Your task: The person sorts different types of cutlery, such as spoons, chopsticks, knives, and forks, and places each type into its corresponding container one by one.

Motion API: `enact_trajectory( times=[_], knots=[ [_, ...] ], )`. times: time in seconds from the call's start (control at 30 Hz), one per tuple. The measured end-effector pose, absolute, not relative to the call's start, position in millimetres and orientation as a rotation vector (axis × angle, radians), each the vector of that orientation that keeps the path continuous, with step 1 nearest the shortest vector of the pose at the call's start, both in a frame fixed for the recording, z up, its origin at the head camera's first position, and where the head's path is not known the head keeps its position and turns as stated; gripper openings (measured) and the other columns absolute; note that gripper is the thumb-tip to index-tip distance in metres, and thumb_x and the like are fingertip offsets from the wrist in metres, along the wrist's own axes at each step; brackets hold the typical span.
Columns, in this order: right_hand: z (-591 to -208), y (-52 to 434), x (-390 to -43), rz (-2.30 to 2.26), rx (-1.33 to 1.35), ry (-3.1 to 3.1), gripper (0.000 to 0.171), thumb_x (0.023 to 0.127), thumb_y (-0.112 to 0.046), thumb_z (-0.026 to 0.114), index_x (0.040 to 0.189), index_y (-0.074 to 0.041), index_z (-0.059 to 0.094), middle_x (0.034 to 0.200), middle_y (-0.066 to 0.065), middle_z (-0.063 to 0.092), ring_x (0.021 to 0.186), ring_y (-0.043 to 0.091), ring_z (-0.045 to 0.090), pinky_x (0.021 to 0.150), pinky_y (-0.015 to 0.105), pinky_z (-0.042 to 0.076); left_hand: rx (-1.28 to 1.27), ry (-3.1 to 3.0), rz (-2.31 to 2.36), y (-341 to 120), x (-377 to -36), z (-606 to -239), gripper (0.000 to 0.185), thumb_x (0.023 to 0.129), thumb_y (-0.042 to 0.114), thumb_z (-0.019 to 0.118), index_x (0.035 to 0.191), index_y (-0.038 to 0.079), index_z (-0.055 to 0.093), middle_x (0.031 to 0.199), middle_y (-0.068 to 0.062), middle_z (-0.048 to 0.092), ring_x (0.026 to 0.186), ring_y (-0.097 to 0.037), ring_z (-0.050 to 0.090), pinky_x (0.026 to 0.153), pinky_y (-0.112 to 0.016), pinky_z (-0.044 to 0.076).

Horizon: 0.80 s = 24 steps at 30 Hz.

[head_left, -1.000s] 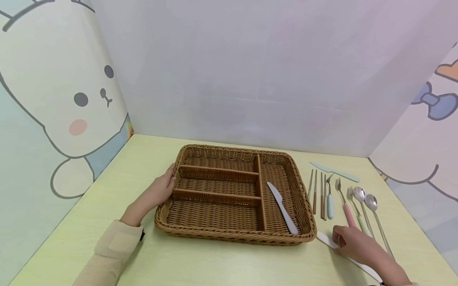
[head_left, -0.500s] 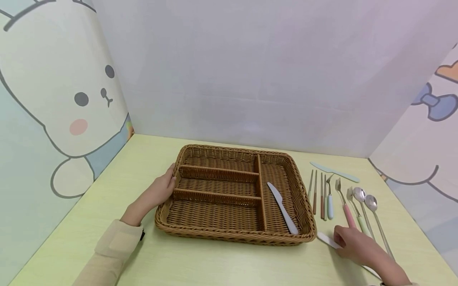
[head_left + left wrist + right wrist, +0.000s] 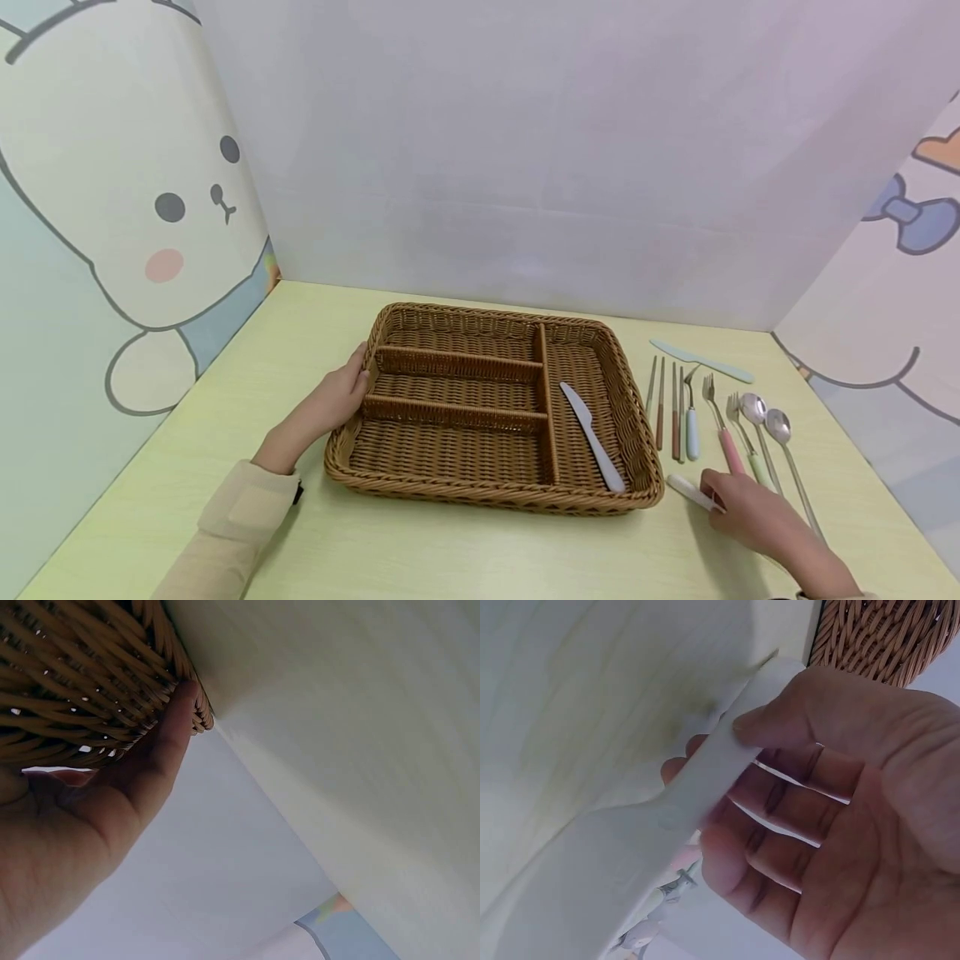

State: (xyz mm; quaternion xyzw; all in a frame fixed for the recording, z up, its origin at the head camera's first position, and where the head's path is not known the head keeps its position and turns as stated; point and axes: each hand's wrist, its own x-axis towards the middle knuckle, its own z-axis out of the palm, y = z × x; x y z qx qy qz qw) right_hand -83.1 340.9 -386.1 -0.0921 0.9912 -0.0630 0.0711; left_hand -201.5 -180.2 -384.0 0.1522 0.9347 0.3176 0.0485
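Note:
My left hand [image 3: 341, 396] rests against the left side of the brown wicker basket [image 3: 495, 493]. In the left wrist view its fingers [image 3: 171, 735] lie extended along the basket's outer weave. At the lower right my right hand [image 3: 757, 512] holds a white table knife [image 3: 692, 492]. The right wrist view shows the thumb on top of the handle [image 3: 720, 750] and curled fingers underneath, with the broad blade [image 3: 577, 877] pointing to the lower left. A second pale knife [image 3: 592, 437] lies in the basket's right compartment.
Right of the basket lie chopsticks [image 3: 661, 408], a blue-handled fork [image 3: 692, 429], a pink-handled fork [image 3: 727, 446], a green-handled fork [image 3: 753, 458] and two spoons [image 3: 753, 408]. A light-blue knife [image 3: 701, 360] lies behind them. Dividers [image 3: 457, 410] split the basket. Printed walls surround the table.
My right hand has taken the white knife into its grip, and the knife's handle end has risen slightly and turned. The left hand and basket have stayed in place.

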Motion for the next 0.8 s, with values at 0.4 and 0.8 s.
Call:
enact_trajectory(
  times=[0.4,0.8],
  knots=[
    [-370,337,-90,-0.184,-0.248,3.041,0.016,0.07,0.001,0.058,0.074,-0.014,0.052,0.061,-0.004,0.044,0.054,0.012,0.04,0.044,0.029,0.03,0.453,2.858,0.963,-180,-202,-384,0.055,0.1,0.01,0.028,0.142,-0.012,0.0,0.062,-0.006,0.042,0.042,-0.012,0.027,0.05,-0.03,0.035],
    [-349,328,-103,-0.165,-0.33,3.164,0.017,0.07,0.001,0.063,0.074,-0.013,0.054,0.062,-0.006,0.046,0.053,0.009,0.036,0.045,0.026,0.028,0.446,2.856,0.963,-180,-202,-385,0.056,0.1,0.01,0.027,0.143,-0.011,-0.001,0.057,-0.004,0.04,0.042,-0.011,0.026,0.049,-0.03,0.034]
  ],
)
